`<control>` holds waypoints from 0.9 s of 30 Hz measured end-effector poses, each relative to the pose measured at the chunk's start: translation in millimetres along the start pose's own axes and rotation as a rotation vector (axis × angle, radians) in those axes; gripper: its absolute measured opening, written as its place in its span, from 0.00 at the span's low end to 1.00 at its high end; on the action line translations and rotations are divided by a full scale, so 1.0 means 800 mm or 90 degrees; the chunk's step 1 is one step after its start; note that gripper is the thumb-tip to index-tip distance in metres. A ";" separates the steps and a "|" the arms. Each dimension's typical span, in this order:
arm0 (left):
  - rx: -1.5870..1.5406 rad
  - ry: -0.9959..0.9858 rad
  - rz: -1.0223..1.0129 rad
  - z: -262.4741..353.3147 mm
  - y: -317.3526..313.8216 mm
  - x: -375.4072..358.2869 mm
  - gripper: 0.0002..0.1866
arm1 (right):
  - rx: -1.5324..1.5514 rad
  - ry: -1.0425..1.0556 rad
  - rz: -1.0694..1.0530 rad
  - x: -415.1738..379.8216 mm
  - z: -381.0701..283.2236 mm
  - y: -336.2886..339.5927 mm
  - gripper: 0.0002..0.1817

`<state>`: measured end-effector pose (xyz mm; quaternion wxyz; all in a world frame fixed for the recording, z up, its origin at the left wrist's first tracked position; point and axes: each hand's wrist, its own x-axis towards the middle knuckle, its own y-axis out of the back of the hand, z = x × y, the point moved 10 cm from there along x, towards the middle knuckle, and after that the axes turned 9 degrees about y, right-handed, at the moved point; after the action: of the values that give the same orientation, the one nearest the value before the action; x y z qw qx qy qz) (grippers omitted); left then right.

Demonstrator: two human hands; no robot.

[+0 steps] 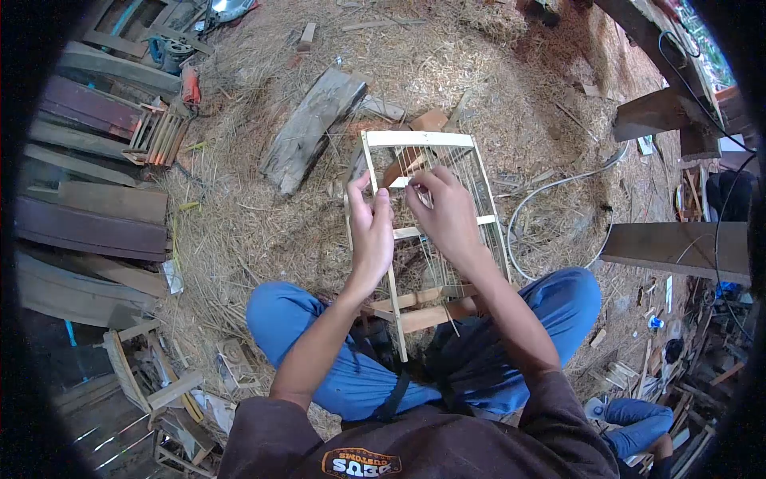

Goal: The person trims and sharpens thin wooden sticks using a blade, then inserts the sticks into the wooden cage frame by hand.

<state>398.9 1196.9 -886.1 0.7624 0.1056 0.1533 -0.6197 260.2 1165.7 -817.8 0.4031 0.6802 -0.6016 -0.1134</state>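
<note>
A light wooden frame with thin rods strung along it, like a birdcage under construction (428, 139), stands between my knees. My left hand (372, 231) is closed around its left rail, thumb and fingers near the upper part. Inside the frame, my right hand (445, 209) is pinched close to the left hand's thumb, beside the thin rods. Whatever sits between the right fingertips is too small to make out. A crossbar (411, 232) passes behind and beside both hands. Lower down, a wider wooden strip (423, 319) joins the sides.
Shavings and straw cover the ground. A weathered plank (313, 128) lies beyond the frame. A pale cable (523, 209) curves at the right. Stacked boards (96, 207) line the left, near a bundle of wooden slats (155, 134). Another person's leg (638, 415) shows at lower right.
</note>
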 end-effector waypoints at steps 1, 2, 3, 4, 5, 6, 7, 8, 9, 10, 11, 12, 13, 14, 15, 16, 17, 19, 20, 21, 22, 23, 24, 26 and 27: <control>0.012 -0.006 0.005 0.002 0.001 0.000 0.19 | 0.000 0.006 -0.015 -0.003 0.001 -0.003 0.08; 0.024 -0.012 0.010 0.004 0.000 -0.001 0.19 | 0.000 0.012 -0.029 -0.005 0.000 -0.005 0.08; 0.037 -0.018 0.014 0.006 -0.001 -0.002 0.18 | -0.027 0.017 -0.045 -0.006 -0.005 -0.004 0.09; 0.027 -0.057 0.015 0.009 -0.004 -0.003 0.18 | -0.053 0.021 -0.060 -0.005 -0.013 -0.002 0.09; 0.019 -0.096 0.016 0.004 -0.008 -0.002 0.18 | -0.079 0.025 -0.074 -0.005 -0.017 -0.002 0.10; 0.034 -0.109 0.018 -0.002 -0.009 -0.002 0.18 | -0.117 0.012 -0.095 -0.007 -0.014 -0.006 0.10; 0.050 -0.121 0.021 -0.008 -0.011 -0.001 0.18 | -0.154 -0.002 -0.117 -0.009 -0.009 -0.012 0.10; 0.065 -0.134 0.025 -0.014 -0.012 -0.001 0.19 | -0.192 -0.015 -0.138 -0.011 -0.003 -0.017 0.10; 0.098 -0.103 0.023 -0.011 -0.012 -0.005 0.19 | -0.206 0.005 -0.141 -0.013 -0.002 -0.022 0.10; 0.111 -0.086 0.022 -0.010 -0.012 -0.007 0.19 | -0.219 0.025 -0.145 -0.015 0.000 -0.026 0.09; 0.124 -0.070 0.020 -0.009 -0.013 -0.009 0.19 | -0.233 0.044 -0.147 -0.016 0.000 -0.029 0.08; 0.116 -0.068 0.019 -0.008 -0.013 -0.010 0.19 | -0.233 0.048 -0.153 -0.016 0.000 -0.030 0.08; 0.109 -0.066 0.018 -0.005 -0.013 -0.010 0.19 | -0.232 0.052 -0.160 -0.016 -0.001 -0.032 0.07; 0.144 -0.070 0.021 -0.001 -0.015 -0.011 0.19 | -0.231 0.057 -0.168 -0.017 -0.002 -0.034 0.07; 0.178 -0.074 0.024 0.005 -0.016 -0.014 0.19 | -0.240 0.048 -0.180 -0.017 0.000 -0.036 0.06; 0.198 -0.088 0.028 0.008 -0.017 -0.015 0.20 | -0.249 0.039 -0.193 -0.016 0.002 -0.037 0.06; 0.218 -0.102 0.032 0.011 -0.018 -0.016 0.20 | -0.257 0.029 -0.207 -0.016 0.004 -0.039 0.06; 0.236 -0.133 0.039 0.016 -0.019 -0.017 0.20 | -0.230 0.041 -0.193 -0.016 0.004 -0.041 0.05; 0.247 -0.139 0.041 0.018 -0.020 -0.018 0.20 | -0.217 0.047 -0.185 -0.016 0.004 -0.041 0.05; 0.265 -0.124 0.040 0.020 -0.020 -0.019 0.20 | -0.209 0.050 -0.179 -0.014 0.003 -0.040 0.05; 0.275 -0.122 0.040 0.020 -0.020 -0.018 0.21 | -0.201 0.054 -0.172 -0.012 0.003 -0.039 0.05; 0.286 -0.119 0.040 0.020 -0.020 -0.018 0.21 | -0.193 0.056 -0.166 -0.011 0.002 -0.038 0.05; 0.290 -0.129 0.042 0.019 -0.019 -0.015 0.21 | -0.184 0.047 -0.158 -0.011 0.003 -0.038 0.05; 0.292 -0.135 0.042 0.019 -0.018 -0.014 0.21 | -0.167 0.031 -0.139 -0.008 0.004 -0.037 0.05; 0.292 -0.130 0.042 0.020 -0.018 -0.014 0.21 | -0.171 0.021 -0.145 -0.007 0.006 -0.038 0.05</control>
<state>384.7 1198.6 -866.4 0.7497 0.2177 -0.0728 -0.6208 278.2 1167.5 -843.8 0.4844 0.6858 -0.4937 -0.2265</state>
